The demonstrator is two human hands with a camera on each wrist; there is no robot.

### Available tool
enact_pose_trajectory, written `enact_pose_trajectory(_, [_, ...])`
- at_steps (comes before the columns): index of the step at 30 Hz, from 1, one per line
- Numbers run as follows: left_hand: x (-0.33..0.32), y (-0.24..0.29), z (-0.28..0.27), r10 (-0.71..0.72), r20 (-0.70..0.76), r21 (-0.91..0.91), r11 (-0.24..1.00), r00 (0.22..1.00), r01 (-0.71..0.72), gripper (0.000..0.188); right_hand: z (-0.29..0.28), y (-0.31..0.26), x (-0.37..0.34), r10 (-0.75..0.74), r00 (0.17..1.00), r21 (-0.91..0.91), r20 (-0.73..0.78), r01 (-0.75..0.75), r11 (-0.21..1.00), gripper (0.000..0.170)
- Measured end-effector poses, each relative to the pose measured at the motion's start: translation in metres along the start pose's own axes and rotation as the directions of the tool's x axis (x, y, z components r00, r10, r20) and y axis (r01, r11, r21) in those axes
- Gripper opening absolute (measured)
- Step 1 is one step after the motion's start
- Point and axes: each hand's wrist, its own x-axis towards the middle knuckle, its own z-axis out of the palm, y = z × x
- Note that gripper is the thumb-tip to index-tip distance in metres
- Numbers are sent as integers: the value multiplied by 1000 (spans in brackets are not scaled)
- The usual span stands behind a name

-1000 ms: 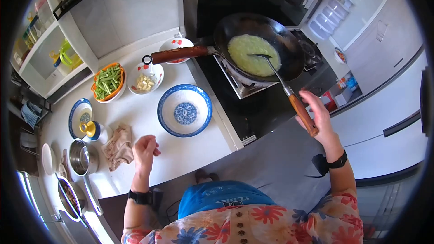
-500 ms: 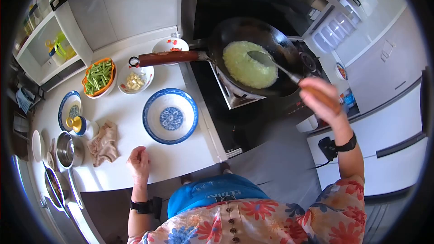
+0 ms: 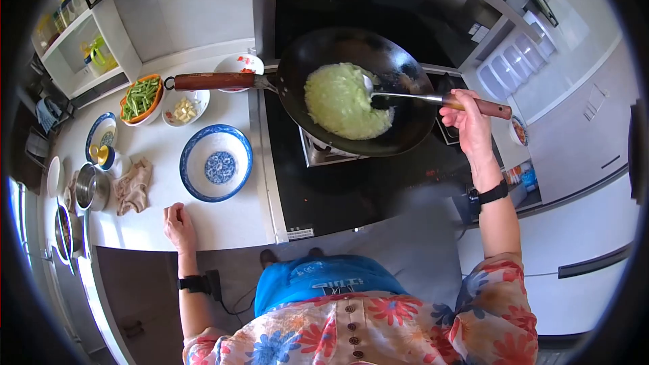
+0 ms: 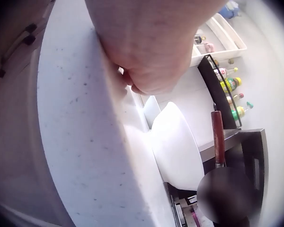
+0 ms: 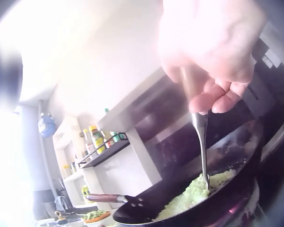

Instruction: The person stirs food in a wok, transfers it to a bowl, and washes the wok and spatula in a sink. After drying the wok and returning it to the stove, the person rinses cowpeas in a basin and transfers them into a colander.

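My right hand (image 3: 468, 125) grips the wooden handle of a metal spatula (image 3: 405, 96) above the wok's right side. The spatula's head is at the right edge of pale green, soft food (image 3: 345, 102) in a dark wok (image 3: 405, 131) on the stove. In the right wrist view, fingers curl round the handle and the spatula (image 5: 202, 142) reaches down into the food (image 5: 191, 195). My left hand (image 3: 179, 228) lies at the counter's front edge with fingers loosely curled, holding nothing, below a blue-rimmed bowl (image 3: 190, 169).
The wok's wooden handle (image 3: 213, 81) points left over the counter. Around it are a bowl of pale chopped pieces (image 3: 196, 109), an orange basket of green beans (image 3: 142, 100) and a bowl with red pieces (image 3: 240, 62). A cloth (image 3: 134, 188) and a steel pot (image 3: 92, 188) are farther left.
The right hand has taken hold of the spatula and swung its handle rightward. The food has been pushed back from the wok's right side, its edge now uneven. The left hand stays empty near the counter edge.
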Motion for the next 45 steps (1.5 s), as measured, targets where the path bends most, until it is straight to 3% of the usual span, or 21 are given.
enact_pose_trajectory(4, [-1, 3, -5, -9, 5, 35, 999, 1000, 9, 10, 10, -40, -24, -215, 961, -144, 174, 241, 960, 19])
enact_pose_trajectory(8, [-1, 2, 0, -57, 26, -20, 998, 998, 57, 10, 26, -39, -42, -223, 909, -172, 353, 297, 939, 16])
enact_pose_trajectory(12, [2, -3, -6, -6, 9, -10, 1000, 1000, 6, 10, 23, -51, -21, -286, 929, -351, 235, 356, 866, 18])
enact_pose_trajectory(17, [1, 2, -5, -61, 36, -96, 993, 997, 64, 9, -8, -116, 25, -114, 992, -592, 47, 120, 797, 33])
enact_pose_trajectory(19, [2, -1, -5, -20, 29, -43, 999, 999, 22, 9, -8, -118, 26, -55, 998, -575, 36, 65, 815, 34])
enact_pose_trajectory(21, [2, -2, -5, -25, 31, -63, 998, 999, 27, 9, -10, -99, 31, 84, 995, -498, -51, -98, 862, 36])
enact_pose_trajectory(24, [0, -1, -5, -50, 41, -87, 995, 998, 54, 9, 13, -36, 19, 240, 968, -151, -74, -249, 957, 37])
enact_pose_trajectory(27, [2, -5, -6, -45, 47, -74, 996, 998, 48, 9, 23, -32, 20, 114, 993, -90, -6, -114, 989, 30])
enact_pose_trajectory(30, [1, 3, -7, -23, 46, -83, 996, 999, 27, 8, 16, -81, 23, -96, 995, -370, -10, 86, 925, 27])
enact_pose_trajectory(31, [1, 4, -7, -27, 29, -91, 995, 999, 29, 8, 8, -95, 27, -96, 995, -373, -11, 85, 924, 27])
enact_pose_trajectory(33, [1, -1, -4, -16, 25, -89, 996, 1000, 18, 8, -5, -113, 35, -46, 999, -568, 21, 50, 821, 28])
enact_pose_trajectory(36, [1, -4, -4, -13, 22, -93, 996, 1000, 15, 8, 0, -86, 36, -26, 999, -478, -43, 2, 879, 28])
enact_pose_trajectory(38, [0, -4, -2, -17, 21, -103, 995, 1000, 19, 8, 11, -44, 37, 67, 995, -272, -68, -84, 959, 28])
enact_pose_trajectory(40, [2, -7, -3, 1, 27, -67, 998, 1000, 0, 8, 25, -33, 28, 19, 997, -164, 80, -5, 986, 26])
enact_pose_trajectory(45, [1, -1, -3, -18, 26, -58, 998, 999, 20, 7, 12, -49, 48, -201, 967, -308, 159, 242, 920, 18])
